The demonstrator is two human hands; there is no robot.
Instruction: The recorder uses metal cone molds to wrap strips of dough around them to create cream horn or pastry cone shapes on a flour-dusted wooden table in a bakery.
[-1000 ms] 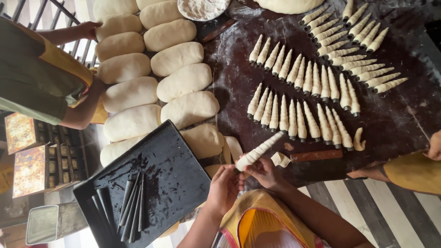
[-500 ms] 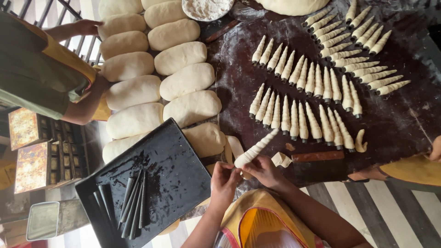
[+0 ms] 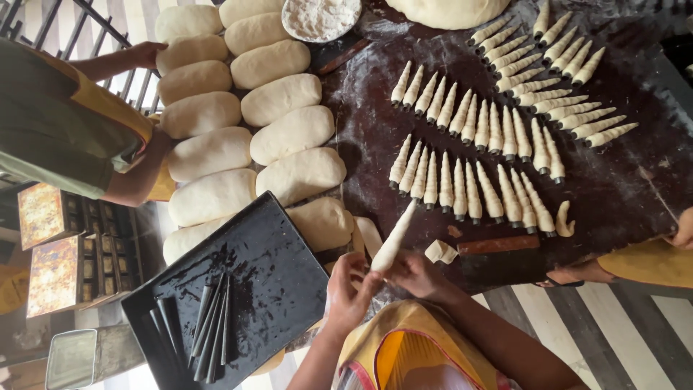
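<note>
Both hands closed on dough-wrapped cone (image 3: 393,239): left hand (image 3: 349,292) at base, right hand (image 3: 415,274) beside. Cone now tilted steeper than before (wrapping looks nearly complete). Dough scrap (image 3: 439,251) just beyond right fingers.

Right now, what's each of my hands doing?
Left hand: closed around the wide end of the dough cone.
Right hand: closed on the same dough cone.

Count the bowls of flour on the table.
1. The bowl of flour sits at the table's far edge, beside the dough loaves, opposite the dough-wrapped cone held by left hand and right hand. None seems hidden.
</note>
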